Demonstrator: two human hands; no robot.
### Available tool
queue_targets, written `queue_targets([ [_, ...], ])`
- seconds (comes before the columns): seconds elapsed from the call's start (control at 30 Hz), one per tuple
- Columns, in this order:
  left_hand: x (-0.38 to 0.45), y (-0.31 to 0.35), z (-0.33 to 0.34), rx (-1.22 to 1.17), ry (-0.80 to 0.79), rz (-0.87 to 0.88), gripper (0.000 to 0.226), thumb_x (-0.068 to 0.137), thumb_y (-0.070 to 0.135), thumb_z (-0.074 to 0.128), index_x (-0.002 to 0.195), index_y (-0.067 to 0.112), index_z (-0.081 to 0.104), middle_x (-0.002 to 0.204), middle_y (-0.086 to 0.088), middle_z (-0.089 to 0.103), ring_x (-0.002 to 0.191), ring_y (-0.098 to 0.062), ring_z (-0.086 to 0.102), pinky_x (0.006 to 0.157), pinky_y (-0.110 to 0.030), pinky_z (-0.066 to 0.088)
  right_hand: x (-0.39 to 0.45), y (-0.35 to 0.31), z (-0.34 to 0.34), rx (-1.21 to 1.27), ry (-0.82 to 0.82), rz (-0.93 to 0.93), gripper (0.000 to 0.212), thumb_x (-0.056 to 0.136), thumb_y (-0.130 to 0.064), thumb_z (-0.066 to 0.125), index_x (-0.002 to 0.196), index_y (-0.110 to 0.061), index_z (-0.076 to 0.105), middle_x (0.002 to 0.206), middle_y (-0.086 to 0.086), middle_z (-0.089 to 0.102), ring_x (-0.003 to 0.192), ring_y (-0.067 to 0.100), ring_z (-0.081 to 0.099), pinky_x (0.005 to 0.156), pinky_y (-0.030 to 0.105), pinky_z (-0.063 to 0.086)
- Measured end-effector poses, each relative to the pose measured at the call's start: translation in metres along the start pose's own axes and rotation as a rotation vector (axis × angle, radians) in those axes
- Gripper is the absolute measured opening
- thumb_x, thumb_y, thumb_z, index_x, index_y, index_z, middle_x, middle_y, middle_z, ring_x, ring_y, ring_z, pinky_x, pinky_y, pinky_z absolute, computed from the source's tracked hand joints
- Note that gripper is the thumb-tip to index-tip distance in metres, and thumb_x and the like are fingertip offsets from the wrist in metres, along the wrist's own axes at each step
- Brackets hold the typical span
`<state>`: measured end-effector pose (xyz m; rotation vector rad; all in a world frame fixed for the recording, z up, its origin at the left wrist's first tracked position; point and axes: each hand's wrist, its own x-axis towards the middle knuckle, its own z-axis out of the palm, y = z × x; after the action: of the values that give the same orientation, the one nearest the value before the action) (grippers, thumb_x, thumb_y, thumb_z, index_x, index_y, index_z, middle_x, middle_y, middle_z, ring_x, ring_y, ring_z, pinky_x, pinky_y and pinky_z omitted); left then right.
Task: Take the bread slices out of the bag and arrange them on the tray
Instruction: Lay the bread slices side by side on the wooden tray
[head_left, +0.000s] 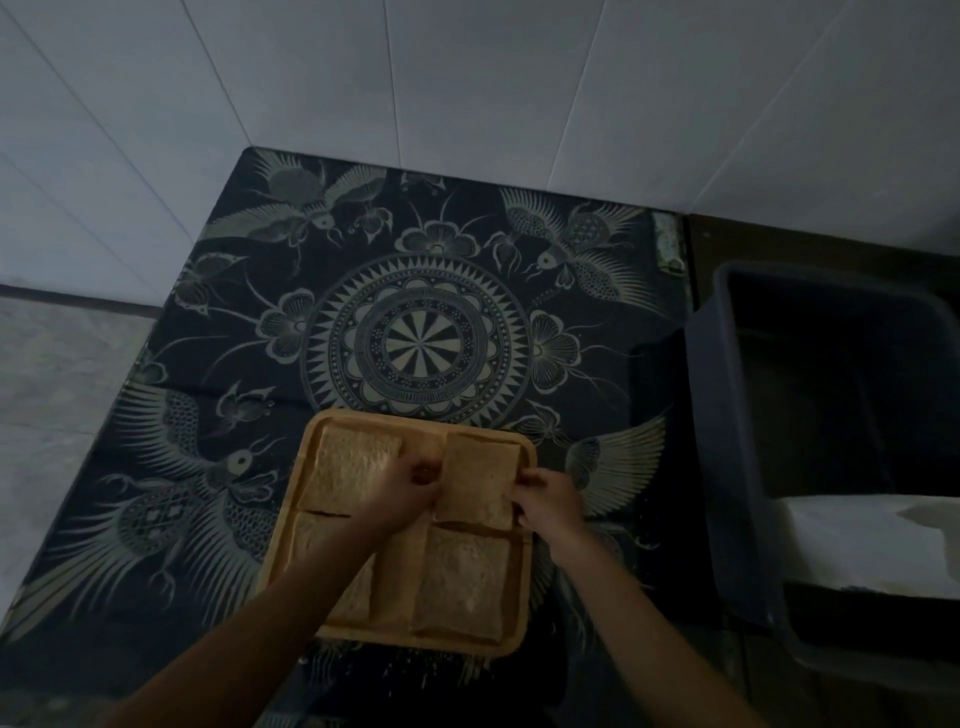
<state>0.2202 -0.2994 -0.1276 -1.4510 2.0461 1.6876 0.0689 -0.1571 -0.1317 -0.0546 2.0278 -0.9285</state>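
A square wooden tray (524, 618) lies on the patterned cloth near me. Several bread slices lie flat in it: one at the far left (348, 470), one at the near right (460, 584), one at the near left (311, 535) partly under my left forearm. A slice at the far right (480, 475) is gripped on both sides: my left hand (402, 493) pinches its left edge and my right hand (548, 499) holds its right edge. No bag is in sight.
A dark cloth (415, 312) with bird and mandala prints covers the table. A dark plastic bin (737, 467) stands at the right, with something white (862, 540) inside. White tiled walls rise behind and at the left.
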Motion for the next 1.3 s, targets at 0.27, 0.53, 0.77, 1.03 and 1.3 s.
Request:
queue_targets([
  [0.27, -0.015, -0.009, 0.000, 0.082, 0.060, 0.044, 0.021, 0.096, 0.015, 0.060, 0.112, 0.013, 0.074, 0.096, -0.005, 0.077, 0.090, -0.020, 0.073, 0.087, -0.043, 0.061, -0.014, 0.015, -0.005, -0.186, -0.008, -0.130, 0.040, 0.095, -0.025, 0.067, 0.133, -0.015, 0.063, 0.112, 0.000, 0.072, 0.096, 0.014, 0.070, 0.086, 0.038, 0.062],
  [0.53, -0.033, -0.021, 0.007, 0.048, 0.032, 0.051, 0.034, 0.097, 0.008, 0.052, 0.121, 0.019, 0.074, 0.112, 0.000, 0.076, 0.106, -0.016, 0.069, 0.099, -0.040, 0.055, -0.035, 0.034, 0.001, -0.240, -0.051, -0.171, 0.033, 0.096, -0.021, 0.065, 0.129, -0.019, 0.069, 0.121, 0.001, 0.072, 0.109, 0.018, 0.068, 0.093, 0.041, 0.059],
  [0.77, -0.044, -0.028, 0.009, 0.010, 0.037, 0.054, 0.041, 0.094, 0.005, 0.051, 0.119, 0.026, 0.075, 0.104, 0.006, 0.078, 0.098, -0.012, 0.072, 0.087, -0.031, 0.059, -0.038, 0.039, 0.005, -0.160, -0.061, -0.165, 0.031, 0.094, -0.012, 0.061, 0.111, -0.033, 0.076, 0.114, -0.003, 0.074, 0.102, 0.018, 0.069, 0.089, 0.048, 0.061],
  [1.03, -0.054, -0.032, 0.011, 0.006, 0.029, 0.061, 0.044, 0.096, 0.008, 0.050, 0.127, 0.030, 0.071, 0.110, 0.007, 0.075, 0.097, -0.009, 0.071, 0.091, -0.033, 0.059, -0.036, 0.047, 0.007, -0.152, -0.083, -0.174, 0.029, 0.091, -0.020, 0.067, 0.109, -0.041, 0.073, 0.109, -0.013, 0.067, 0.109, 0.017, 0.065, 0.092, 0.048, 0.060],
  [1.3, -0.059, -0.029, 0.011, -0.038, 0.007, 0.046, 0.041, 0.095, 0.010, 0.053, 0.129, 0.028, 0.069, 0.108, 0.009, 0.075, 0.100, -0.006, 0.068, 0.085, -0.022, 0.053, -0.039, 0.048, 0.008, -0.067, -0.101, -0.168, 0.036, 0.080, -0.032, 0.080, 0.074, -0.063, 0.064, 0.098, -0.024, 0.061, 0.101, 0.011, 0.067, 0.088, 0.046, 0.062],
])
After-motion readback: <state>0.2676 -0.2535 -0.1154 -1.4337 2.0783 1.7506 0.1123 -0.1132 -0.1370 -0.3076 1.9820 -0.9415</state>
